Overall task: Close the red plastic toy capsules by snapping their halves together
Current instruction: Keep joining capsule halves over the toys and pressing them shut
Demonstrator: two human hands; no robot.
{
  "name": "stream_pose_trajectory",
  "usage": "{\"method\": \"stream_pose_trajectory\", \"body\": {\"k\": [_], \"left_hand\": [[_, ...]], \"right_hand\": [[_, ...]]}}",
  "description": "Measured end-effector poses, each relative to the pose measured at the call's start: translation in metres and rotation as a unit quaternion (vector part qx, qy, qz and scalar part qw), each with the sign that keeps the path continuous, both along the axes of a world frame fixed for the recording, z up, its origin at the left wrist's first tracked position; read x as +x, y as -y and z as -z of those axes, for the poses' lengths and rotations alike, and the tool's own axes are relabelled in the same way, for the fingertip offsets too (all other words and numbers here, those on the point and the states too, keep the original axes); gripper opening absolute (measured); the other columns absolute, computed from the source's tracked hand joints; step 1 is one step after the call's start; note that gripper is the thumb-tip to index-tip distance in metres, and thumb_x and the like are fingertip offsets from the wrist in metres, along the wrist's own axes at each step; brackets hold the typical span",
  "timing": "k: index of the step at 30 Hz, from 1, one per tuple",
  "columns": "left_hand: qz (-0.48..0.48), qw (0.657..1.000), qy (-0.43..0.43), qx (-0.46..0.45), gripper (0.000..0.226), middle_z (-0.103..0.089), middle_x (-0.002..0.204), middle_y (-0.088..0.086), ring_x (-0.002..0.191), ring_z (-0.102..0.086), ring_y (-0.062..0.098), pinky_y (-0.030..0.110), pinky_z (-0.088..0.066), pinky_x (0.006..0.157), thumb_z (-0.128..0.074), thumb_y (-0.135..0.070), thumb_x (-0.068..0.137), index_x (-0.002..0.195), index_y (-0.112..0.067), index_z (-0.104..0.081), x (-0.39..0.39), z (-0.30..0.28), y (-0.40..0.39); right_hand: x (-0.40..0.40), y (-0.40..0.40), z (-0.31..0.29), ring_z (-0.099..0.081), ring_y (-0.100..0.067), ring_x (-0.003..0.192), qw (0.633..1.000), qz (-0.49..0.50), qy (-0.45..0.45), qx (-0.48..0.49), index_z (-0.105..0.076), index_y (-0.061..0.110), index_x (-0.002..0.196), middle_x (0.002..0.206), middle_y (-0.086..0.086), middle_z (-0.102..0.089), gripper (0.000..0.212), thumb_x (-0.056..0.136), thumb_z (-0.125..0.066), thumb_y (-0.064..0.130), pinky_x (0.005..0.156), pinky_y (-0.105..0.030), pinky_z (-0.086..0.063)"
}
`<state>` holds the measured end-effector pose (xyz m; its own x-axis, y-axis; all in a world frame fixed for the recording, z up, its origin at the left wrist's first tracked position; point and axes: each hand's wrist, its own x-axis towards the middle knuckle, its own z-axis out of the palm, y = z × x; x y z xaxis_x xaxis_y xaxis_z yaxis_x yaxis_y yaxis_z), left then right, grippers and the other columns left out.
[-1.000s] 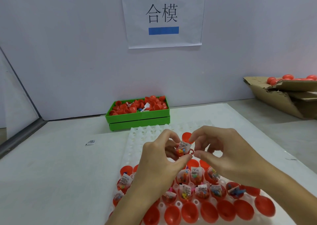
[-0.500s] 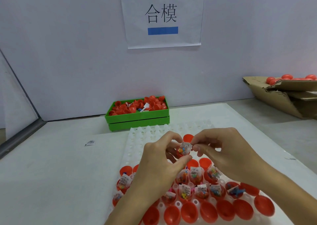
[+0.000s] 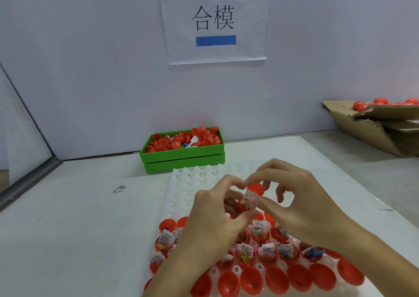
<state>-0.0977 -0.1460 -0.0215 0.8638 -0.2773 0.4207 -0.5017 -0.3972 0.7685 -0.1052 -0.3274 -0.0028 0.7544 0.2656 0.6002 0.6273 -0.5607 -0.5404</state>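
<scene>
Both hands meet above the white moulded tray (image 3: 181, 197), pinching one small clear toy packet (image 3: 247, 200) between them. From the left, the left hand (image 3: 210, 224) curls its thumb and forefinger round the packet's near side, and a red capsule half seems to sit under its fingers, though they mostly hide it. Right of it, the right hand (image 3: 301, 206) nips the packet with thumb and forefinger, its other fingers bent and lifted clear.

Far left on the table lies a small loose paper label (image 3: 119, 188). Behind the tray stands a green bin (image 3: 183, 158) heaped with red capsule halves (image 3: 199, 137). Under the hands, the tray's nearer rows hold open red capsule cups with toy packets (image 3: 268, 251) standing in them, and the nearest row holds empty red capsule cups (image 3: 251, 279). On the wall above hangs a paper sign (image 3: 214, 21). Far right, a torn cardboard box (image 3: 371, 126) holds closed red capsules (image 3: 379, 100).
</scene>
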Motion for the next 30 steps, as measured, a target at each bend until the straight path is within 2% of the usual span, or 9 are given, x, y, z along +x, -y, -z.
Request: {"method": "stream_pose_trajectory", "body": {"k": [4,13,16,18,23,30], "left_hand": [[0.001,1.000,0.004,-0.003,0.034,-0.073,0.082,-0.009,0.072,-0.070,0.007,0.019,-0.057,0.070,-0.081,-0.022,0.078,0.101,-0.035,-0.060,0.0000,0.0013,0.0006],[-0.009,1.000,0.013,0.010,0.039,-0.073,0.083,-0.012,0.073,-0.070,0.005,0.017,-0.057,0.069,-0.083,-0.027,0.077,0.094,-0.047,-0.055,-0.0003,0.0004,0.0004],[-0.012,1.000,0.017,0.014,0.038,-0.073,0.084,-0.013,0.073,-0.070,0.003,0.017,-0.057,0.069,-0.083,-0.029,0.077,0.094,-0.047,-0.054,-0.0004,-0.0008,0.0004],[-0.015,1.000,0.020,0.016,0.038,-0.073,0.084,-0.013,0.073,-0.070,0.004,0.018,-0.057,0.070,-0.083,-0.029,0.077,0.094,-0.047,-0.054,-0.0003,-0.0010,0.0006],[-0.009,1.000,0.023,0.015,0.039,-0.073,0.081,-0.011,0.072,-0.070,0.005,0.017,-0.057,0.069,-0.083,-0.026,0.077,0.096,-0.045,-0.055,-0.0011,-0.0007,0.0009],[0.007,1.000,0.017,0.024,0.035,-0.073,0.081,-0.009,0.073,-0.070,0.007,0.018,-0.056,0.070,-0.082,-0.025,0.078,0.101,-0.033,-0.057,-0.0011,-0.0004,0.0012]], "right_hand": [[0.0013,-0.0038,0.0024,-0.062,-0.013,0.084,1.000,0.013,0.003,0.001,-0.075,0.030,0.082,0.087,0.013,-0.063,0.019,0.081,-0.079,0.011,0.059,-0.022,-0.048],[-0.0004,-0.0026,-0.0028,-0.067,-0.017,0.077,0.992,0.009,-0.033,0.122,-0.073,0.022,0.079,0.077,0.009,-0.071,0.014,0.085,-0.071,0.009,0.063,-0.040,-0.053],[-0.0016,-0.0035,-0.0058,-0.069,-0.013,0.073,0.986,0.017,-0.036,0.161,-0.073,0.020,0.080,0.077,0.006,-0.072,0.013,0.086,-0.070,0.009,0.066,-0.037,-0.056],[-0.0017,-0.0041,-0.0069,-0.070,-0.012,0.071,0.986,0.027,-0.036,0.161,-0.073,0.020,0.081,0.076,0.008,-0.072,0.011,0.084,-0.072,0.009,0.068,-0.033,-0.058],[-0.0039,-0.0072,-0.0054,-0.069,-0.013,0.067,0.990,0.023,-0.046,0.130,-0.074,0.021,0.078,0.072,0.007,-0.071,0.008,0.078,-0.079,0.014,0.065,-0.033,-0.058],[-0.0024,-0.0087,0.0003,-0.064,-0.014,0.065,0.997,0.040,0.002,0.059,-0.074,0.030,0.074,0.069,0.015,-0.068,0.017,0.077,-0.080,0.015,0.056,-0.030,-0.052]]}}
